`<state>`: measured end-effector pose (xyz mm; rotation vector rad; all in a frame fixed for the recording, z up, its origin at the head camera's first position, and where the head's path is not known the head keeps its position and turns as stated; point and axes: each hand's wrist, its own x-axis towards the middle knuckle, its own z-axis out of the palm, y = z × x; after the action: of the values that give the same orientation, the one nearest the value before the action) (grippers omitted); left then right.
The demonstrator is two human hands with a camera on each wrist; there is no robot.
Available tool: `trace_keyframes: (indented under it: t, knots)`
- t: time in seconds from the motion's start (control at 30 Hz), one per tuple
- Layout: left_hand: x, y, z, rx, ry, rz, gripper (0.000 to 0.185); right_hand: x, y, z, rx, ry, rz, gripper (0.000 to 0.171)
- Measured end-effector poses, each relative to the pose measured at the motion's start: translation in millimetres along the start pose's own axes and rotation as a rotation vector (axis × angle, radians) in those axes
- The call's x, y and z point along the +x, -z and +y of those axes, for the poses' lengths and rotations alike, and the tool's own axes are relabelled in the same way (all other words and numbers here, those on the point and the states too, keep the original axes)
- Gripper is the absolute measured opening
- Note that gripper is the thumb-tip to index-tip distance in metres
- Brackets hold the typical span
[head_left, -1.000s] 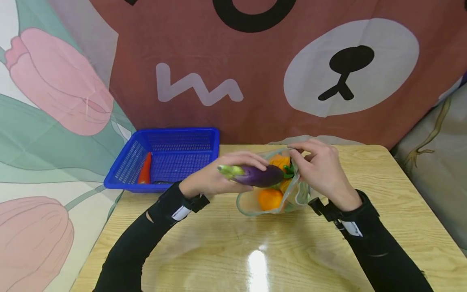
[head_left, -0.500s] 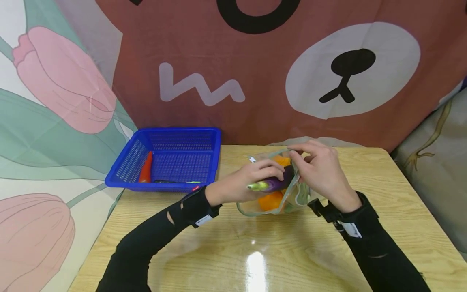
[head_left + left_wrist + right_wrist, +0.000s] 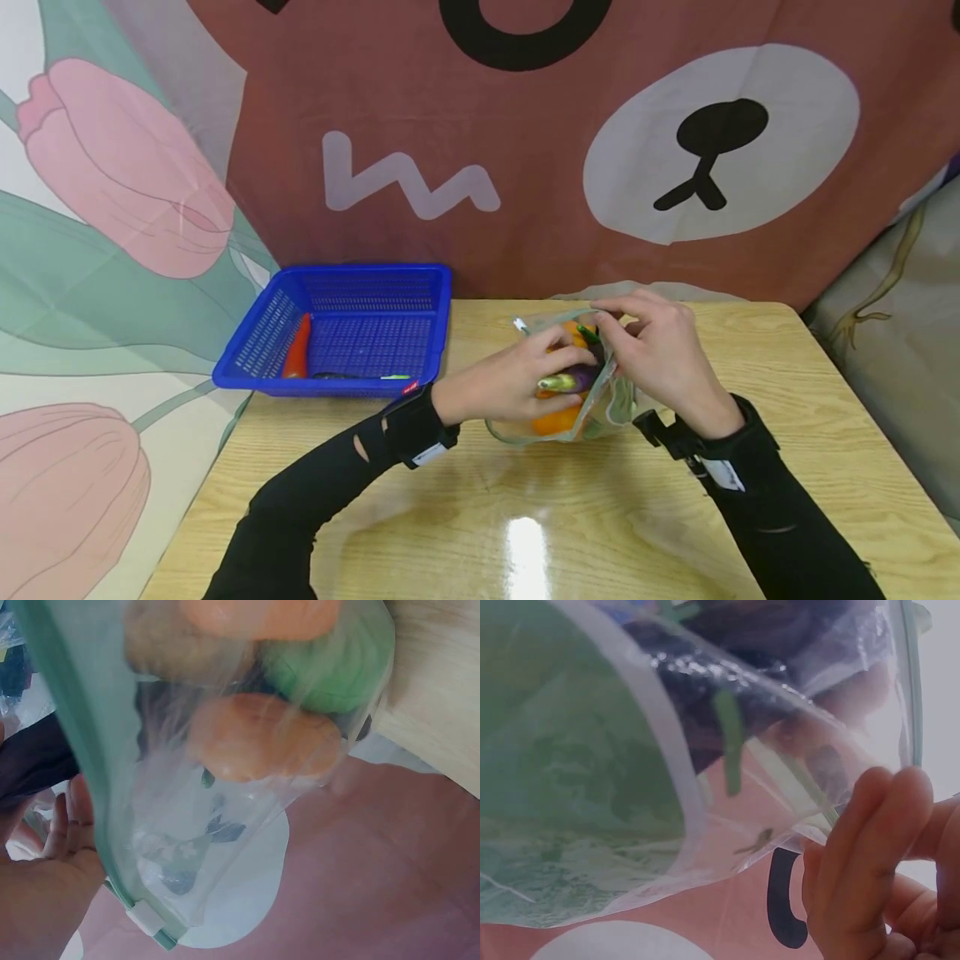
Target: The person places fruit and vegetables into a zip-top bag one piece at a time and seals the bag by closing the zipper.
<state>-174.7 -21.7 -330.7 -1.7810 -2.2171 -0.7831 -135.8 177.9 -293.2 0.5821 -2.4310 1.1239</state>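
In the head view my left hand (image 3: pixel 517 375) grips a purple eggplant (image 3: pixel 579 380) inside the mouth of a clear zip bag (image 3: pixel 600 412) with pale green edging. The eggplant's green stem end points back toward the wrist. My right hand (image 3: pixel 660 346) pinches the bag's upper edge between thumb and fingers, at the right of the opening. Orange produce (image 3: pixel 555 422) lies in the bag beneath the eggplant. Through the plastic, the left wrist view shows a rounded orange vegetable (image 3: pixel 262 739) and a green one (image 3: pixel 330 664). A white slider (image 3: pixel 146 918) sits on the zip edge.
A blue plastic basket (image 3: pixel 446 325) stands at the back left of the wooden table (image 3: pixel 420 517). A carrot (image 3: pixel 297 348) leans inside it. Beside the near wall lies a dark thing with a light green tip (image 3: pixel 395 377), mostly hidden. A printed cloth (image 3: pixel 405 75) hangs behind the table.
My left hand has moved right and lowered the eggplant from over the bag's opening into it. My right hand keeps its pinch on the bag's edge, almost unmoved.
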Motion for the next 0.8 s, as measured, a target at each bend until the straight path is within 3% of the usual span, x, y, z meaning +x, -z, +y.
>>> trace_keyframes:
  t: [0.2,0.3,0.43,0.57,0.67,0.8]
  knots:
    - [0.9,1.1,-1.3,0.025,0.051,0.025,0.026,0.0,-0.3,-2.2,0.005,0.023,0.006,0.016]
    - [3.2,1.9,0.3,0.095,0.090,-0.033,0.027,-0.1,-0.8,-3.0,0.010,0.015,0.003,0.015]
    - [8.9,-3.2,1.1,0.251,0.127,-0.144,0.031,0.3,-2.0,-3.0,0.006,-0.009,-0.009,0.016]
    - [15.0,-15.5,-1.2,0.491,0.131,-0.210,0.029,0.9,-4.5,-3.3,0.005,-0.033,-0.025,0.017]
    - [18.5,-24.0,-2.6,0.636,0.143,-0.232,0.027,1.2,-5.8,-3.4,0.002,-0.039,-0.039,0.018]
    - [21.6,-30.3,-5.9,0.708,0.165,-0.220,0.019,1.5,-7.0,-2.8,-0.010,-0.038,-0.048,0.019]
